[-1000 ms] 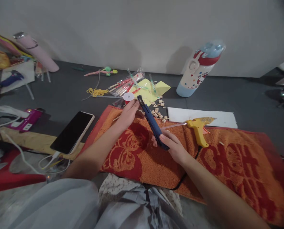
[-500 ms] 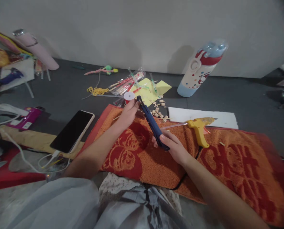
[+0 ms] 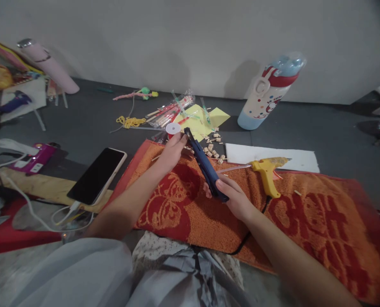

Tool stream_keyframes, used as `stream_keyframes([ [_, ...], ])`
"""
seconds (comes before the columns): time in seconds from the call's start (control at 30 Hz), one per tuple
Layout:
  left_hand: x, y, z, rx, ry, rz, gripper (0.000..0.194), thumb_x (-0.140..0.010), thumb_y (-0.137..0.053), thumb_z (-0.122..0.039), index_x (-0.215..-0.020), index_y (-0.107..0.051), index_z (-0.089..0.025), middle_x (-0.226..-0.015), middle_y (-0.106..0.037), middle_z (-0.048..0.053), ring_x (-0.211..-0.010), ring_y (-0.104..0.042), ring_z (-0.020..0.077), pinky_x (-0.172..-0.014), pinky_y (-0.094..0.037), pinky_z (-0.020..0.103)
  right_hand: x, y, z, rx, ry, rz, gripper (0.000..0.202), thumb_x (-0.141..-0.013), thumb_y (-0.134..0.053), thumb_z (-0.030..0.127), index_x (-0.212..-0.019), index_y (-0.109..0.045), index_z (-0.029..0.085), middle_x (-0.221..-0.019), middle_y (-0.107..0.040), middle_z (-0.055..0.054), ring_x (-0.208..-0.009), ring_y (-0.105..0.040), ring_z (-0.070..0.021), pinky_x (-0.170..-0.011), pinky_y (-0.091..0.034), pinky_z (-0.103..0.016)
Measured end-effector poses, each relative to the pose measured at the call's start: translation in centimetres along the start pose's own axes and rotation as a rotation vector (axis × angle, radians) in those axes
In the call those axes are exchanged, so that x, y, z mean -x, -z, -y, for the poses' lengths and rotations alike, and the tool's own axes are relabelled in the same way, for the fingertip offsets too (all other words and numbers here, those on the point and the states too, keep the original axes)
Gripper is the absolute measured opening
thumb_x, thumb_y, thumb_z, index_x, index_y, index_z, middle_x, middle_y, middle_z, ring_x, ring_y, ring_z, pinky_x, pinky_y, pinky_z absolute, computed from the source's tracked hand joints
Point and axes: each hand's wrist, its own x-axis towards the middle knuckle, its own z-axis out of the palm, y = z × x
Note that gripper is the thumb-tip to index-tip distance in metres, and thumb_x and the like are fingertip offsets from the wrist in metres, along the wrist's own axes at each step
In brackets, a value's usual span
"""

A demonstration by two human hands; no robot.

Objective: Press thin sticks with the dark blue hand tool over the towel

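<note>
My right hand (image 3: 236, 196) is closed round the handles of dark blue pliers (image 3: 205, 164), which slant up and leftward over the towel. Close by the pliers' dark jaws, the fingers of my left hand (image 3: 174, 149) are pinched together. A thin wooden stick (image 3: 156, 157) pokes out to the left of that hand, in line with the fingertips; its middle is hidden behind the hand. Just beyond the jaws lie several short cut wooden pieces (image 3: 211, 149). Under both hands spreads an orange and red towel (image 3: 228, 226).
A yellow glue gun (image 3: 268, 170) rests on the towel beside a white strip (image 3: 292, 158). Behind are yellow paper (image 3: 193, 121), bagged sticks (image 3: 174, 111), a white spool (image 3: 173, 128) and a cartoon bottle (image 3: 263, 98). At left are a phone (image 3: 97, 175) and a purple power strip (image 3: 36, 158).
The pliers' handles have shifted very slightly to the right with my right hand. My left hand stays by the jaws.
</note>
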Motion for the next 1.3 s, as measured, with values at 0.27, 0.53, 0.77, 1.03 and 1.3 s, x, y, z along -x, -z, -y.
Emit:
stream_keyframes([
  [0.27,0.7,0.9,0.2,-0.576,-0.359,-0.195,0.020,-0.096,-0.038,-0.039,-0.099,-0.049,-0.022,-0.079,-0.062,0.003,-0.062,-0.060,0.0121,-0.061,-0.046,0.024,0.1,0.0,-0.3,-0.022,-0.027,-0.034,0.042,-0.076,-0.064,0.060,-0.075,-0.061,0.019,-0.070,-0.060,-0.002,-0.064,-0.054,-0.0173,-0.064,-0.043,-0.031],
  [0.53,1.1,1.0,-0.1,-0.909,-0.498,-0.239,0.014,-0.089,-0.050,-0.026,-0.101,-0.056,-0.022,-0.088,-0.066,0.005,-0.076,-0.060,0.0150,-0.074,-0.044,0.028,0.0,0.3,-0.4,-0.044,-0.023,-0.020,0.043,-0.078,-0.063,0.060,-0.075,-0.063,0.017,-0.066,-0.059,-0.001,-0.061,-0.055,-0.0157,-0.060,-0.042,-0.028],
  [0.77,1.2,0.9,-0.6,-0.948,-0.459,-0.227,0.012,-0.092,-0.046,-0.026,-0.096,-0.056,-0.021,-0.090,-0.066,0.008,-0.081,-0.060,0.0181,-0.073,-0.042,0.031,0.1,0.0,-0.3,0.011,-0.010,-0.009,0.047,-0.078,-0.061,0.064,-0.078,-0.062,0.018,-0.073,-0.062,-0.003,-0.064,-0.056,-0.0164,-0.063,-0.044,-0.029],
  [1.03,1.7,0.6,-1.0,-0.879,-0.420,-0.217,0.009,-0.093,-0.043,-0.026,-0.092,-0.050,-0.022,-0.072,-0.062,0.003,-0.070,-0.058,0.0170,-0.069,-0.039,0.030,0.2,0.1,-0.3,0.110,-0.003,-0.028,0.050,-0.077,-0.058,0.070,-0.082,-0.064,0.020,-0.077,-0.063,-0.004,-0.068,-0.057,-0.0180,-0.067,-0.045,-0.031],
  [1.3,1.6,0.5,-0.9,-0.922,-0.389,-0.244,0.009,-0.094,-0.043,-0.027,-0.090,-0.049,-0.021,-0.069,-0.060,0.002,-0.068,-0.057,0.0170,-0.068,-0.038,0.030,0.1,0.2,-0.7,0.066,0.003,-0.041,0.053,-0.077,-0.056,0.071,-0.082,-0.064,0.018,-0.076,-0.064,-0.005,-0.067,-0.056,-0.0185,-0.067,-0.047,-0.032],
])
